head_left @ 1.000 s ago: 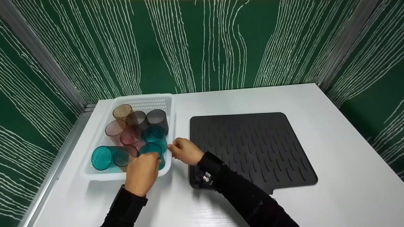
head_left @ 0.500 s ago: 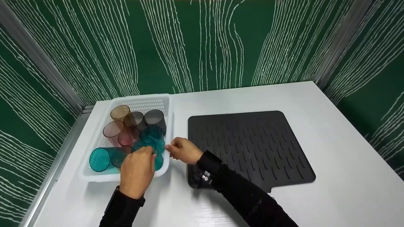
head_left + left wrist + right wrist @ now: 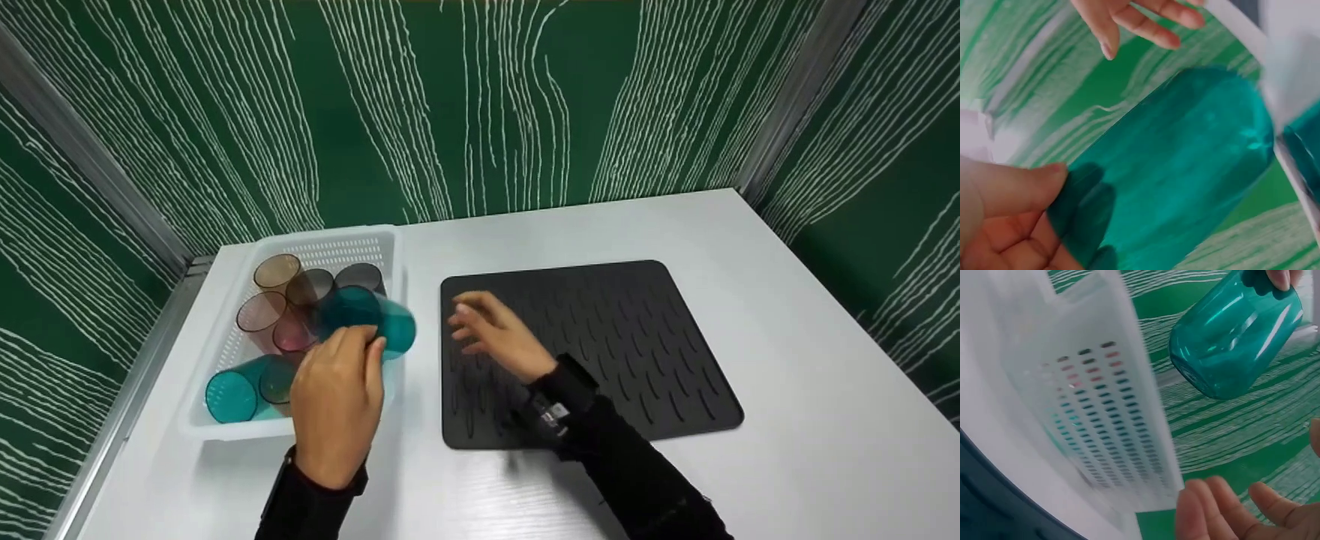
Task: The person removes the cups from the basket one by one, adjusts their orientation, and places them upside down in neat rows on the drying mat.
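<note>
My left hand (image 3: 337,409) pinches a clear teal tumbler (image 3: 397,330) at its rim, thumb outside and fingertips inside the mouth. The tumbler is tilted, its base pointing right toward my other hand, and in the right wrist view it hangs above the basket's top edge. My right hand (image 3: 502,330) is held over the left part of the black mat (image 3: 585,337), fingers spread and nothing in them. The white basket (image 3: 244,430) holds tinted tumblers: amber (image 3: 277,271), grey (image 3: 360,276), pink (image 3: 262,311), red (image 3: 291,334), and a teal one lying on its side (image 3: 232,397).
The basket's slotted side wall (image 3: 1100,399) faces the mat across a narrow strip of white table (image 3: 421,277). A green wall with white wavy lines (image 3: 517,105) rises behind the table, and grey metal posts (image 3: 795,90) stand at the corners.
My left hand has lifted the teal tumbler from the basket's near right corner and tilted it. The right hand has left the basket's rim, moved right and spread its fingers.
</note>
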{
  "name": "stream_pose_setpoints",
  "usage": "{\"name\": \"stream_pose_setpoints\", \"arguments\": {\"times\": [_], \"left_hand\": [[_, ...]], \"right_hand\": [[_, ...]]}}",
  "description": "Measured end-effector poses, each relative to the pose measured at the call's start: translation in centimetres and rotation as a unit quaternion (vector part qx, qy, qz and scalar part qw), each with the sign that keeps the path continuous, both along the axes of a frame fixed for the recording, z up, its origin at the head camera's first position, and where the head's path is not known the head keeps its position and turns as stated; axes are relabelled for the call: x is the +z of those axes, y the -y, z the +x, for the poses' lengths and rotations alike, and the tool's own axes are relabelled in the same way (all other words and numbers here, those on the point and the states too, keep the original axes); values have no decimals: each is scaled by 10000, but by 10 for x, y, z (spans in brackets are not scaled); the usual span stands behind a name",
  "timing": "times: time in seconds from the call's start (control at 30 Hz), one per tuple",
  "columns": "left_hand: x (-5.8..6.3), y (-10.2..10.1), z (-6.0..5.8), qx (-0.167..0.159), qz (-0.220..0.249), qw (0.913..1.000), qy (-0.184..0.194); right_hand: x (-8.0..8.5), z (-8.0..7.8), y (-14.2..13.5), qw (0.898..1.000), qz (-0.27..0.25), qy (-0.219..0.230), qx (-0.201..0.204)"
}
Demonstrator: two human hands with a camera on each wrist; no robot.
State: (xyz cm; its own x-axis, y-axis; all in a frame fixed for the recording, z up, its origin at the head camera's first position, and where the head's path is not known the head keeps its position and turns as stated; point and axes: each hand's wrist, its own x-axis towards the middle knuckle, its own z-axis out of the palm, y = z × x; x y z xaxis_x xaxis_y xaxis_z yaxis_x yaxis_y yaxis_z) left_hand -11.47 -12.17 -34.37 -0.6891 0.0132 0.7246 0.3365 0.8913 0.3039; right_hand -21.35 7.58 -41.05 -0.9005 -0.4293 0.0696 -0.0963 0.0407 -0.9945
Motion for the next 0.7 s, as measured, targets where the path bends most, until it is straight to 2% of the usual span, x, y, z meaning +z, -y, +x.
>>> {"name": "stream_pose_setpoints", "arguments": {"times": [0.13, 0.23, 0.37, 0.47, 0.57, 0.7], "left_hand": [[-2, -15, -1, -460, 575, 9971, -171], [-7, -26, -2, -777, 973, 9922, -75], [-14, -37, -2, -1086, 1405, 9841, -10], [-20, -45, -4, -1328, 1818, 9743, 55], [-28, -53, -7, -1614, 2410, 9563, 378], [-38, -63, -12, -1908, 3309, 9194, 934]], "right_hand": [[5, 8, -25, 9993, -364, -60, 23], [7, 14, -37, 9982, -565, -192, 19], [9, 18, -44, 9974, -586, -419, 3], [9, 19, -45, 9973, -556, -486, -2], [9, 20, -46, 9971, -565, -501, 21], [8, 19, -47, 9948, -764, -677, -37]]}}
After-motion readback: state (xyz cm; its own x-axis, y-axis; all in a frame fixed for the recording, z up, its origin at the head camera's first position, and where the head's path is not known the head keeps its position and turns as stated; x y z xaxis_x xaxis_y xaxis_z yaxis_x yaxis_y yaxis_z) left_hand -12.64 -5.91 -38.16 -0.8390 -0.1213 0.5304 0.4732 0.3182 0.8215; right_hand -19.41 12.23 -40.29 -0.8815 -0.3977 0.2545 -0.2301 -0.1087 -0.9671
